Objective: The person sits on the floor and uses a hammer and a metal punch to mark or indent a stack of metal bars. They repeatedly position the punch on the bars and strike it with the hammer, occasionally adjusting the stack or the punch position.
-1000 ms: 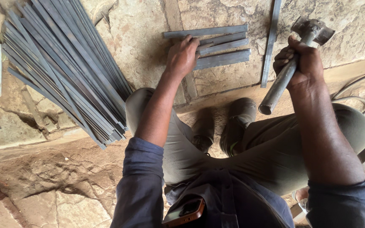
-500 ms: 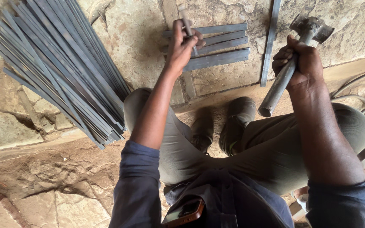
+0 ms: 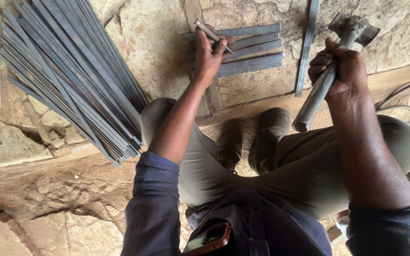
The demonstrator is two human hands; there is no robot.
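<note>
While squatting over the stone floor (image 3: 157, 52), the person has the left hand (image 3: 209, 54) out at far centre, fingers (image 3: 226, 41) pinched around a thin metal punch (image 3: 210, 34), which lies tilted across the hand with its point toward the right, above a short stack of flat steel strips (image 3: 255, 50). Strips lie side by side on the floor, hand resting on their left end. Right hand (image 3: 340, 66) is raised at far right, fingers clenched around the pipe handle of a hammer (image 3: 326, 78), head up at the far end, handle slanting down toward the near left. One long strip (image 3: 305, 47) lies just right of the stack, between it and the hammer. Big bundle of long steel strips (image 3: 67, 76) fans across the floor at far left, well apart from both hands. Two boots (image 3: 252, 142) sit near centre, just this side of the stack. Phone (image 3: 209, 239) pokes out at near bottom edge.
</note>
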